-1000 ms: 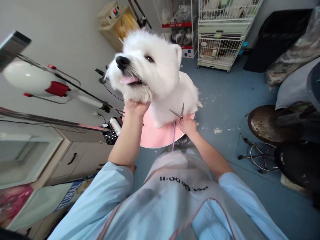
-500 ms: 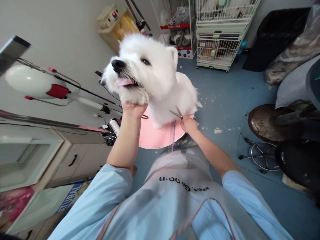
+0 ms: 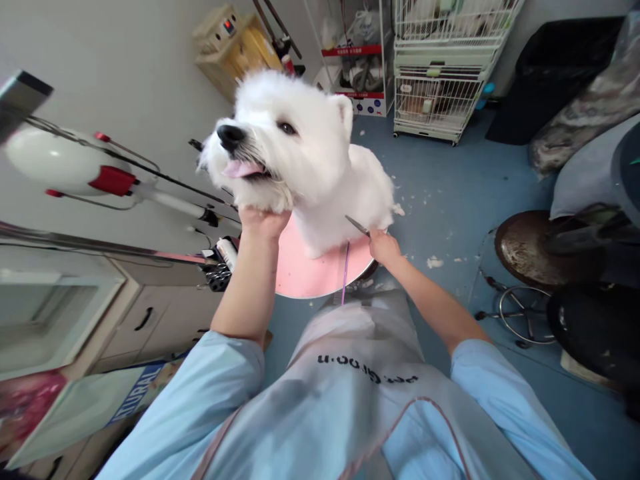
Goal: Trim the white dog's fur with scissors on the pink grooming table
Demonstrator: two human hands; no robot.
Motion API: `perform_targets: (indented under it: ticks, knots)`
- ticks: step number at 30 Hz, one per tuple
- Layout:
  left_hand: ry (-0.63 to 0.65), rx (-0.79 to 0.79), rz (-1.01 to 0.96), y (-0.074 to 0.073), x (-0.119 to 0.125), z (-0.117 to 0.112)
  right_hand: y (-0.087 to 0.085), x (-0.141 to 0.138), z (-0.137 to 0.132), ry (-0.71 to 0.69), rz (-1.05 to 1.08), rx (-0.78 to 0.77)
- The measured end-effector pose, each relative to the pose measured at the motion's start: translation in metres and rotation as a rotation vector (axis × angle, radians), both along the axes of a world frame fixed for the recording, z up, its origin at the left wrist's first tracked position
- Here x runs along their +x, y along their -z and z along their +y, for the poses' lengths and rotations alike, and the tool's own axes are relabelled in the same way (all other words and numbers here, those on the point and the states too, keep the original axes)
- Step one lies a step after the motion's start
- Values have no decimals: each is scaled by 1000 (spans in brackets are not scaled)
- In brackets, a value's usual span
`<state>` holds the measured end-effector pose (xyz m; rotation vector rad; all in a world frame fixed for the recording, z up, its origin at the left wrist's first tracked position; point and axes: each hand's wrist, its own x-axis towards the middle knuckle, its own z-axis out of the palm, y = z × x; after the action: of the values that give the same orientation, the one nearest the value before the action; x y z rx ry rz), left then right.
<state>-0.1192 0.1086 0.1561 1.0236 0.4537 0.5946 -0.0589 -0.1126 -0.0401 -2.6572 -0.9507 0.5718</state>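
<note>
A small white dog (image 3: pixel 315 160) sits on a round pink table (image 3: pixel 310 270), head lifted, tongue out. My left hand (image 3: pixel 263 220) is closed under its chin and holds the jaw fur up. My right hand (image 3: pixel 384 245) grips a pair of scissors (image 3: pixel 357 225) at the dog's chest and side, blades closed and pointing up-left into the fur. A thin purple comb (image 3: pixel 345 273) hangs down from the same hand over the table's edge.
A white and red dryer on an arm (image 3: pixel 75 167) hangs at left over a cabinet (image 3: pixel 150 313). Wire cages (image 3: pixel 437 93) stand at the back. A round brown stool (image 3: pixel 530 250) is at right. Fur clippings (image 3: pixel 434 261) lie on the blue floor.
The scissor blades, spread apart a second ago, have come together against the fur. The dog's head has swung a little to the left with my left hand under it.
</note>
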Motion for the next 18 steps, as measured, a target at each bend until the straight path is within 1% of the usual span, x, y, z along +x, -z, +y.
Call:
perform_targets:
  ticks: [3,6,8,11,16,18]
  knots:
    - [-19,21,-34,-2,0,-6,1,4,-2,-32,-23,36]
    - [-30,33,-47,-2,-1,-9,3,8,-4,-9,-1,26]
    - [-40,38,-18,0,-2,-8,3,10,-5,-14,20,24]
    - [-42,44,18,3,-3,-4,2,13,-7,-42,-5,52]
    - [-57,10,-21,5,-4,-3,1,20,-10,-56,1,-14]
    - [-71,-5,-25,5,-4,-5,2,23,-11,-79,-8,12]
